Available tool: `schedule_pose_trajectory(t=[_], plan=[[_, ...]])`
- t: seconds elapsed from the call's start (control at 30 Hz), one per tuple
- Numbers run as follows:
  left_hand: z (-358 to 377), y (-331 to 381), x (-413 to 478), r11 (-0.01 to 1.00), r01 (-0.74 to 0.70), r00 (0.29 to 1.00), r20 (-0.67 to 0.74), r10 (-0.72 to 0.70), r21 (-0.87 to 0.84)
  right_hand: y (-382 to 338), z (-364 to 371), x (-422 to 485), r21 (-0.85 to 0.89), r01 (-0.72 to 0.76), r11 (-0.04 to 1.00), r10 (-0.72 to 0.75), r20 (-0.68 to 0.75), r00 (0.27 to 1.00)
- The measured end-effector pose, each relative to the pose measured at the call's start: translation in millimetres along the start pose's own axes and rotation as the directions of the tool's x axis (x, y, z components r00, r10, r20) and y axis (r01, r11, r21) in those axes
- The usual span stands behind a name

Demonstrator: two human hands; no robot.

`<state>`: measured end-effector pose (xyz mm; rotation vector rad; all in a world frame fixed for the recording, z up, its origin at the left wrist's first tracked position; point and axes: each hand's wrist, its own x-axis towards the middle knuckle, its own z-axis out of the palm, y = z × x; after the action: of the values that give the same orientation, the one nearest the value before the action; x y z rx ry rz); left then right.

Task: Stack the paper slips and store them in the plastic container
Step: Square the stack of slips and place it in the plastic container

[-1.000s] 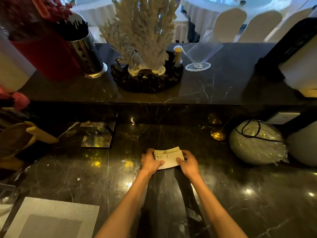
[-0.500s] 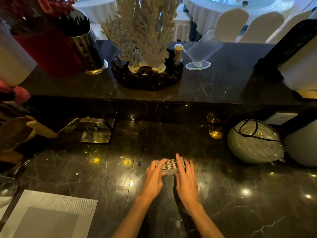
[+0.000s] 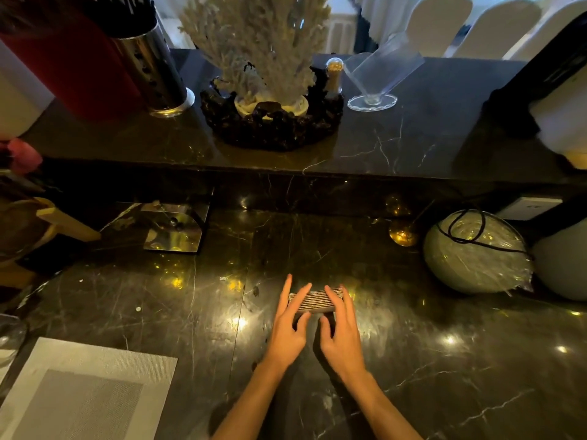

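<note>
A stack of paper slips [image 3: 313, 300] stands on its long edge on the dark marble counter, its layered edges facing up. My left hand [image 3: 287, 328] presses its left side, fingers laid over the top and thumb below. My right hand [image 3: 341, 331] holds the right side the same way. A clear plastic container [image 3: 379, 76], a tilted wedge-shaped holder on a round foot, stands empty on the raised back ledge, far beyond both hands.
On the ledge stand a pale coral ornament in a dark base [image 3: 270, 90], a steel cylinder [image 3: 152, 71] and a red vessel [image 3: 70, 61]. A shiny metal holder [image 3: 174, 230], a wrapped round object with a black cord [image 3: 476, 249] and a grey placemat [image 3: 82, 392] lie on the lower counter.
The slips went from lying flat between my hands to standing on edge. Both hands moved nearer to me and closer together around the stack.
</note>
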<state>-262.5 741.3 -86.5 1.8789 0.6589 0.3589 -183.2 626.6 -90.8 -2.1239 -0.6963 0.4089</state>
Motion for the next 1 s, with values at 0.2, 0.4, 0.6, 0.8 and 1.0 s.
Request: schedule_pose_trajectory(t=[0.2,0.4,0.6,0.8,1.0], plan=[[-1.5,1.6,-1.4,1.0,-0.004,1.0,-0.018,0.004,-0.011,-14.1,2.2,25.6,0.354,-0.115,0.928,0.153,-0.081,0.985],[13.4,14.4,14.2,0.985,0.14,0.97,-0.184,-0.156,-0.101,-16.0,13.5,40.4,0.448,-0.194,0.873,0.29,-0.156,0.944],[18.5,13.4,34.0,0.972,0.118,0.939,-0.297,-0.176,-0.202,-12.4,13.6,42.0,0.459,-0.179,0.87,0.288,-0.18,0.941],[11.8,4.4,33.5,0.955,0.12,0.956,-0.228,-0.185,-0.273,-11.7,17.5,42.6,0.425,-0.217,0.879,0.31,-0.163,0.937],[16.3,5.1,35.1,0.95,0.154,0.961,-0.182,-0.208,-0.273,-14.7,16.0,44.5,0.393,-0.228,0.891,0.306,-0.147,0.941]])
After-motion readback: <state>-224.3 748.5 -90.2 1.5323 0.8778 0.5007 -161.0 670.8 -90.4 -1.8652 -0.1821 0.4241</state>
